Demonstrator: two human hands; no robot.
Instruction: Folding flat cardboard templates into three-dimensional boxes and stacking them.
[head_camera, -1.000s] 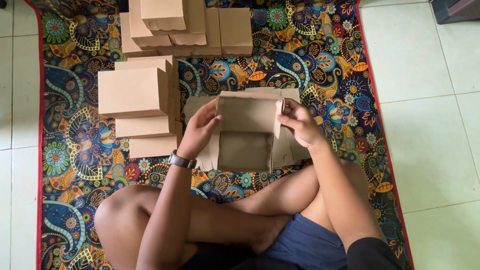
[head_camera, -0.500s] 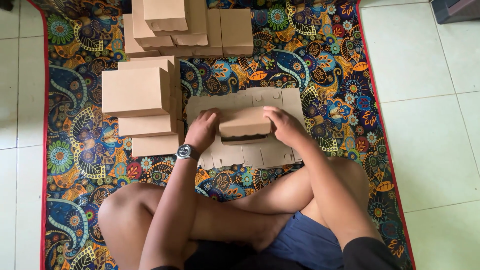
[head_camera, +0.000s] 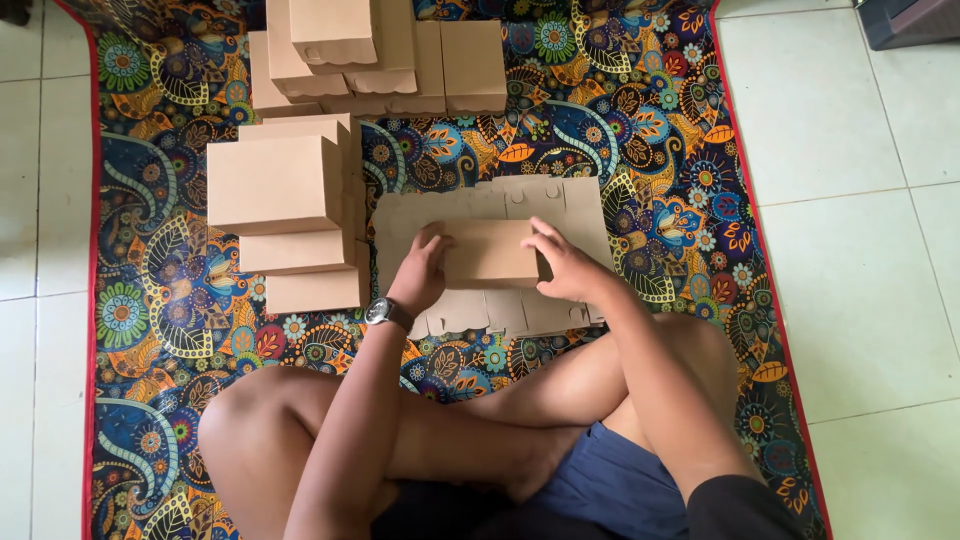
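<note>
Pressing a folded cardboard box (head_camera: 490, 252), left hand (head_camera: 422, 272) and right hand (head_camera: 562, 268) grasp its ends. Stacked boxes (head_camera: 290, 215) sit left of it. Even pressure should keep creases square.

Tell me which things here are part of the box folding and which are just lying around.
In hand:
- half-folded cardboard box, pressed by left hand and right hand
- flat cardboard sheets under it
- stack of finished boxes
- rear pile of boxes

Lying about:
- patterned mat
- dark object, top right corner
- wristwatch
</note>
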